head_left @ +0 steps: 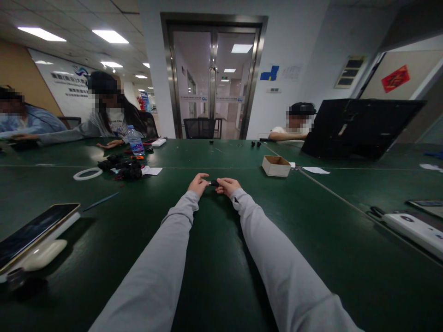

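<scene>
Out in front of me, both hands meet over the green table. Between them is a small black piece with a silvery end, too small to name surely. My right hand pinches its black part between thumb and fingertips. My left hand has its thumb and fingers closed at the silvery end, with the index finger raised above. To the right, beyond my hands, stands a small open box with pale sides and a brown inside.
At left lie a phone, a blue stick, a white ring and a black tangled pile near a water bottle. A black monitor and a power strip are at right. Several people sit around.
</scene>
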A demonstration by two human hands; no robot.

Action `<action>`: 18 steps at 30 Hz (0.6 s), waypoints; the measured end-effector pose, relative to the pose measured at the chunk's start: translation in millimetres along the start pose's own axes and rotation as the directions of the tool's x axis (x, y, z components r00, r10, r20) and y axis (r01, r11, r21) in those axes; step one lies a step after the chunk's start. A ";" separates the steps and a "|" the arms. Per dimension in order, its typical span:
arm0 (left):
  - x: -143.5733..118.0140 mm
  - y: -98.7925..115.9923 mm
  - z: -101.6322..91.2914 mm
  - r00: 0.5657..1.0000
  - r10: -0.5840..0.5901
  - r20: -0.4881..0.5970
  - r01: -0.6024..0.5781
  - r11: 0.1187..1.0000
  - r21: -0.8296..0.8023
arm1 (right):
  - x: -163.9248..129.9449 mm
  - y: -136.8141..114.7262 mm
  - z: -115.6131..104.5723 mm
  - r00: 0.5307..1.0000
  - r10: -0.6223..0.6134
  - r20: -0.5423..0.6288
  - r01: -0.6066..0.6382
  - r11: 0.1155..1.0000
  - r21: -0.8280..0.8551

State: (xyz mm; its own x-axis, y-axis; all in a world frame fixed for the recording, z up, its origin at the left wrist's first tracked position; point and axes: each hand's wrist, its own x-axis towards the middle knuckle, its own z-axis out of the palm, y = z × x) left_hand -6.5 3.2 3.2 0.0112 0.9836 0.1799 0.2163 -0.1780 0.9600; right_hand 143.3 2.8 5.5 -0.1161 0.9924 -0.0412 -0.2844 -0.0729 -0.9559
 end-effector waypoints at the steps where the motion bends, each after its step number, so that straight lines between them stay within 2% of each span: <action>1: -0.5 0.8 -0.3 1.000 -0.005 0.007 0.005 1.000 -0.006 | 0.1 0.1 0.0 1.000 0.001 0.000 -0.001 1.000 -0.001; 8: -0.3 1.7 -0.4 1.000 0.027 -0.003 -0.027 1.000 -0.010 | 0.8 0.7 -0.4 1.000 -0.003 0.005 0.003 1.000 0.002; 12: 0.5 0.3 0.0 0.998 -0.004 0.060 0.004 1.000 -0.003 | 2.0 2.0 -1.0 1.000 -0.007 0.016 0.007 1.000 0.008; 15: 0.9 -0.3 0.0 0.999 0.037 0.030 -0.038 0.999 0.006 | 2.3 2.4 -1.3 1.000 -0.010 0.019 0.010 1.000 0.005; 18: 1.0 -0.1 0.1 0.999 0.006 0.035 -0.005 1.000 -0.021 | 1.9 2.1 -1.2 1.000 -0.007 0.012 0.007 1.000 0.001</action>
State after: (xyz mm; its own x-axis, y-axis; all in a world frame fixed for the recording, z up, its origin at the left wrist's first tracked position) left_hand -6.4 4.2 3.3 0.0470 0.9830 0.1776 0.1956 -0.1834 0.9634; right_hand 143.6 4.6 3.0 -0.1253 0.9916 -0.0311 -0.2864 -0.0662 -0.9558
